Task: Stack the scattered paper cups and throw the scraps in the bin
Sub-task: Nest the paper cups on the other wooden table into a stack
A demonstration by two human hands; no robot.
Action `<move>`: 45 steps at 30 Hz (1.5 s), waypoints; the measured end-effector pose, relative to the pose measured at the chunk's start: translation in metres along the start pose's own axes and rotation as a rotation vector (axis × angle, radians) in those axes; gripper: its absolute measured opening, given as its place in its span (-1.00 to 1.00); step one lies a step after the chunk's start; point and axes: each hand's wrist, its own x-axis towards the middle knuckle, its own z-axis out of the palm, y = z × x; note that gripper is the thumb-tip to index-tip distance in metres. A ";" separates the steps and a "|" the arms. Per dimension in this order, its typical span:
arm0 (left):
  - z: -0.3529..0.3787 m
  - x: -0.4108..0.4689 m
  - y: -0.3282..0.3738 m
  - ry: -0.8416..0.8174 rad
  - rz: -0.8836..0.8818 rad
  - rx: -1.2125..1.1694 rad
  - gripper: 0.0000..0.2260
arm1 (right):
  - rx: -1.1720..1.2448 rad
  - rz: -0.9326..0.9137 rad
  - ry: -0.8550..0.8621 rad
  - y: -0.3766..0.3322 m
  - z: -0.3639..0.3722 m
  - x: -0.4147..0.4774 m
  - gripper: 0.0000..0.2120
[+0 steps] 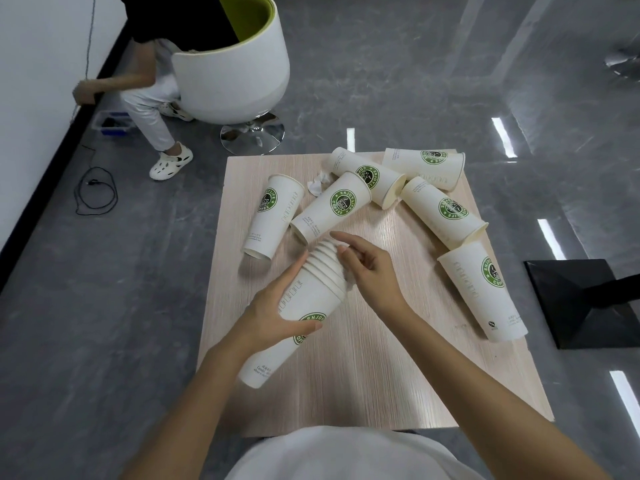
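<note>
A stack of nested white paper cups point(304, 306) with a green logo is tilted above the wooden table point(363, 375), rims pointing away from me. My left hand point(273, 313) grips the stack around its middle. My right hand point(367, 268) is at the rim end, fingers loosely curled and touching the rims. Several single cups lie on their sides: one at the left point(273, 216), one point(330, 207) just beyond the stack, two at the back point(367, 176) point(426, 166), and two at the right point(443, 211) point(485, 292). White paper scraps point(317, 184) lie between the back cups.
A white and green tub chair point(239, 64) stands on the grey floor beyond the table, with a person seated behind it at the left. A black stand base point(585, 303) sits right of the table. A cable point(95, 192) loops on the floor at left.
</note>
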 end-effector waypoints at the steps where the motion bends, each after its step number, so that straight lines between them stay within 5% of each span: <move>1: -0.003 0.001 -0.002 0.000 -0.005 0.002 -0.06 | 0.010 0.003 0.026 -0.001 0.002 0.006 -0.77; 25: -0.045 0.035 -0.028 0.048 -0.094 -0.059 -0.05 | -0.383 -0.068 -0.030 0.013 0.060 0.191 -0.76; 34: -0.050 0.038 -0.035 0.070 -0.121 -0.080 -0.05 | -0.677 0.028 -0.272 0.019 0.077 0.227 -0.67; 45: -0.047 0.032 -0.036 0.065 -0.143 -0.132 -0.07 | -0.499 0.018 -0.197 0.018 0.078 0.221 -0.72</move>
